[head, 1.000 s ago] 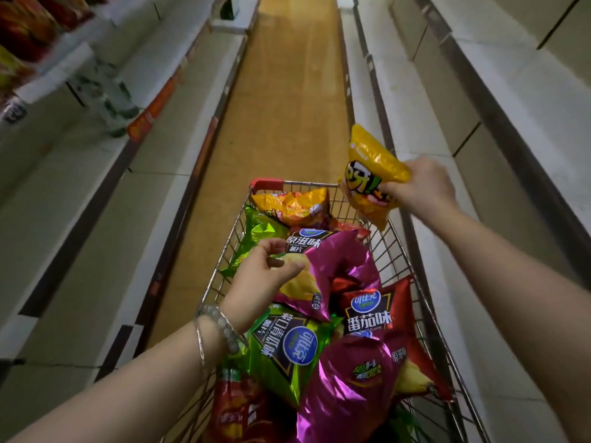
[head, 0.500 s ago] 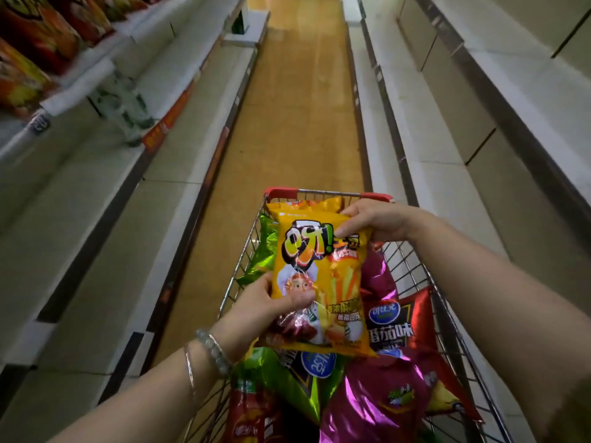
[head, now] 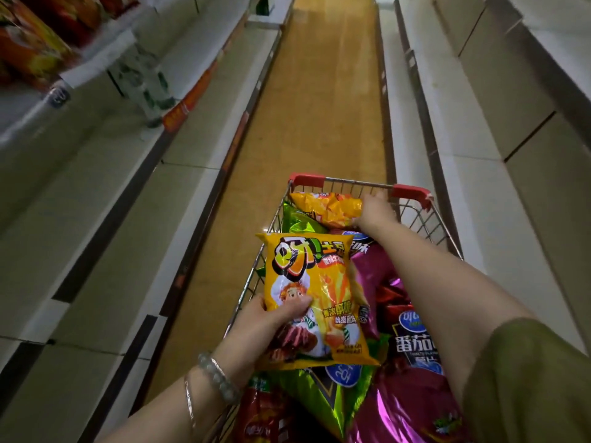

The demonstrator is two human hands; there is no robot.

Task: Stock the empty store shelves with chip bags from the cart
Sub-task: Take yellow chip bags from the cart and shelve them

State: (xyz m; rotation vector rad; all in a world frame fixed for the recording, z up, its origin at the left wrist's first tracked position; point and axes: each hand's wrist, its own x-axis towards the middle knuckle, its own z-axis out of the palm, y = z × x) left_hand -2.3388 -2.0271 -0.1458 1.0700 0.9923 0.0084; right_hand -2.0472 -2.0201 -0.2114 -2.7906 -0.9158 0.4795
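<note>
- The left hand [head: 275, 318] pinches 1 yellow chip bag [head: 319, 292] at its lower left edge. The thumb lies on the printed face and the other fingers are hidden behind it. The bag is held upright over the near left side of the cart [head: 355, 181].
- The right hand [head: 374, 210] reaches to the cart's far end and lies on the right end of a second yellow bag [head: 323, 207]. Its fingers point away, so whether they grip cannot be told.
- The held bag covers part of the load below it. A green bag [head: 323, 401] and a purple bag [head: 412, 407] show only partly, and a red bag [head: 265, 420] is cut off at the bottom edge.
- The sleeve [head: 527, 378] runs out of the lower right corner.
- The stocked bags [head: 32, 43] at top left are blurred and their print is unreadable.
- The cart's far rail carries 2 red corner guards [head: 307, 180] and faces down the tan floor [head: 319, 107], which runs between the left shelves [head: 96, 219] and the right shelves [head: 479, 155].
- The cart stands close to the right shelves, with open floor along its left side.
</note>
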